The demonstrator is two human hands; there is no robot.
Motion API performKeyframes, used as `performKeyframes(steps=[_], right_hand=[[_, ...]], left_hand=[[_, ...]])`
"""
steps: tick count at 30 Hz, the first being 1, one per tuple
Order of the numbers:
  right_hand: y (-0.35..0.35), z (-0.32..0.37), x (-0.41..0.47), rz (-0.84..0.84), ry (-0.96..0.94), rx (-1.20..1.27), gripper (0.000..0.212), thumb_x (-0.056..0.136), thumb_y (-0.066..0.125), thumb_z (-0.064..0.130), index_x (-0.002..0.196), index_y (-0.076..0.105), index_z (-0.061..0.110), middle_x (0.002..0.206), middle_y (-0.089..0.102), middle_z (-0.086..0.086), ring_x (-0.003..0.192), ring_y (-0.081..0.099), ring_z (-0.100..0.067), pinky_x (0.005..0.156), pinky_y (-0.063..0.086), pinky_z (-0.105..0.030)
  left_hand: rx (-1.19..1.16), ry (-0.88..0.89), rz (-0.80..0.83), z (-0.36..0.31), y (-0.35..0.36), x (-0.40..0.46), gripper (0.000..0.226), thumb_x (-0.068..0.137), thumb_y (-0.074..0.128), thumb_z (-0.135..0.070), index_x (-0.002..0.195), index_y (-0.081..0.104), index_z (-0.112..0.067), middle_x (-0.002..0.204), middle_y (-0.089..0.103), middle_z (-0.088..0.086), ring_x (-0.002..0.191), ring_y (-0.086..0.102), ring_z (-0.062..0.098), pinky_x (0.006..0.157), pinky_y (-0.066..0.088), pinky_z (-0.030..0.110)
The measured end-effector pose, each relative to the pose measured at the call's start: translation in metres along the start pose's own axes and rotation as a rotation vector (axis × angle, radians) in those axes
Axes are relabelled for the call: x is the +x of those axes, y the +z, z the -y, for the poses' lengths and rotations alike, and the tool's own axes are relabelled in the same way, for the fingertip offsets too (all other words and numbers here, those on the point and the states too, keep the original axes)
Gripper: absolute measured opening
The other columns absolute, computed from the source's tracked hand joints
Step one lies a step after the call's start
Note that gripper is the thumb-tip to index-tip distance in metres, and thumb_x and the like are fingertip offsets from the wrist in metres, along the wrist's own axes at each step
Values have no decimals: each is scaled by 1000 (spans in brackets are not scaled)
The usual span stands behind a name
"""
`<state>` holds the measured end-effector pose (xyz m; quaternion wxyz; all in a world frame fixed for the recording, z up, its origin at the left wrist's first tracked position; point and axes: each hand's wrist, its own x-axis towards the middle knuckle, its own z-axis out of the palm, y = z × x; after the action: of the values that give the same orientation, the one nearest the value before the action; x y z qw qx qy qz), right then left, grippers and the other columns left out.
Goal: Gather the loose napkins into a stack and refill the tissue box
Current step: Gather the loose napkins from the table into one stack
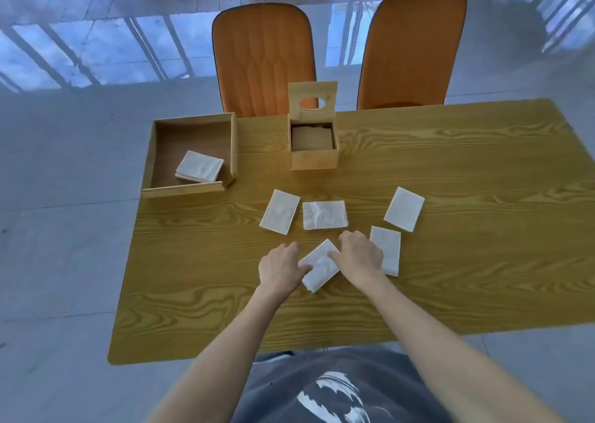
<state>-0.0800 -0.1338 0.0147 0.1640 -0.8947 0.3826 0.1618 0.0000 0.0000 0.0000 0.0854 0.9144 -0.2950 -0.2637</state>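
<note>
At 10 o'clock the wooden tray (pixel 161 152) holds a small stack of napkins (pixel 199 166); if I forget it, the refill comes up short. At 12 o'clock the tissue box (pixel 314 158) stands with its lid (pixel 313 101) tipped upright, and a careless reach could knock that lid shut or shove the box. My left hand (pixel 280 269) and right hand (pixel 359 255) lie flat and apart, pressing the 2 ends of the nearest napkin (pixel 318 266) without gripping it. Squeezing inward could crumple it, since it looks thin and soft. 4 more napkins lie loose: 1 at 11 o'clock (pixel 279 212), 1 at 12 (pixel 325 215), 1 at 1 (pixel 404 209), and 1 (pixel 388 249) touching my right hand, which my wrist could drag askew.
</note>
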Motion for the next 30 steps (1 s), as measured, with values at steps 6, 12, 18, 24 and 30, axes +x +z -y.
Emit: performKeyframes(steps=[6, 12, 18, 24, 30], right_hand=[[6, 2, 4, 57, 41, -54, 45, 93, 63, 44, 124, 55, 13, 121, 56, -7, 110, 59, -26, 81, 48, -36], [12, 0, 12, 36, 41, -36, 38, 92, 64, 42, 119, 60, 15, 120, 55, -7, 109, 56, -25, 83, 47, -36], [14, -5, 15, 24, -2, 12, 29, 93, 63, 41, 109, 62, 17, 107, 66, -3, 102, 61, -23, 80, 49, -35], [16, -12, 16, 106, -90, 193, 28, 93, 66, 29, 119, 64, 19, 110, 71, -1, 103, 65, -22, 87, 53, -37], [6, -9, 28, 258, -205, 406, 15, 90, 68, 28, 103, 73, 23, 100, 72, 5, 96, 66, -15, 85, 55, -36]], left_hand=[[20, -45, 13, 1, 9, 4, 51, 85, 67, -48, 126, 56, -21, 119, 62, 5, 109, 60, 25, 80, 48, 36], [8, -65, -11, 3, 14, 9, 42, 83, 71, -42, 117, 59, -22, 120, 56, 5, 113, 53, 26, 88, 46, 37], [-63, -75, 28, 4, 14, 12, 27, 85, 68, -39, 105, 66, -22, 115, 56, 4, 111, 53, 25, 87, 44, 36], [-181, -48, 87, 4, 8, 14, 47, 77, 74, -37, 117, 54, -23, 103, 66, -1, 99, 61, 22, 84, 51, 40], [-230, -31, 121, 14, 3, 19, 51, 77, 73, -52, 120, 63, -27, 108, 54, 4, 108, 48, 23, 88, 47, 37]])
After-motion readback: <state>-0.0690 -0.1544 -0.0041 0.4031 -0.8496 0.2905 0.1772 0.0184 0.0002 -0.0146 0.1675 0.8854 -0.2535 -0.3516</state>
